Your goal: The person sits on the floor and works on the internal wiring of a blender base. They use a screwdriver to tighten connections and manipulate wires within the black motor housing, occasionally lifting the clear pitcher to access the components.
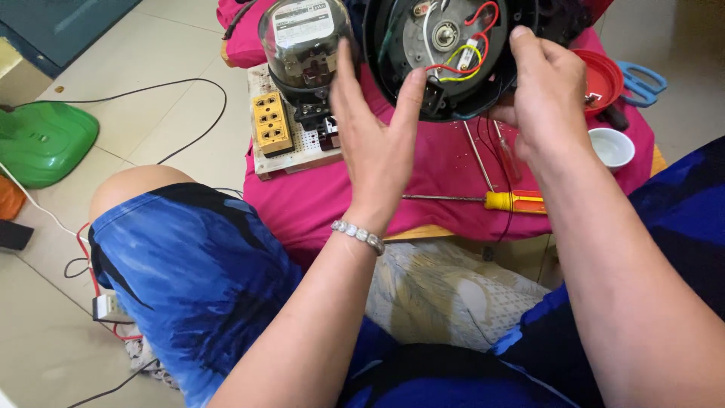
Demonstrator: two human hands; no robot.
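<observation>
A round black appliance base [453,45] is held upturned above a low table draped in pink cloth [445,170]; its open underside shows red, yellow and white wires around a metal hub. My right hand [547,98] grips its right rim, thumb on the edge. My left hand [374,132] is spread flat, fingers apart, with the thumb tip touching the base's lower left edge; a bead bracelet circles that wrist.
On the cloth lie a yellow-handled screwdriver [483,200], a red lid [600,79], a small white bowl [612,147] and blue scissors [642,83]. A glass-domed meter [302,41] and yellow sockets [272,121] sit on a board at left. A green object [41,140] and cables lie on the floor.
</observation>
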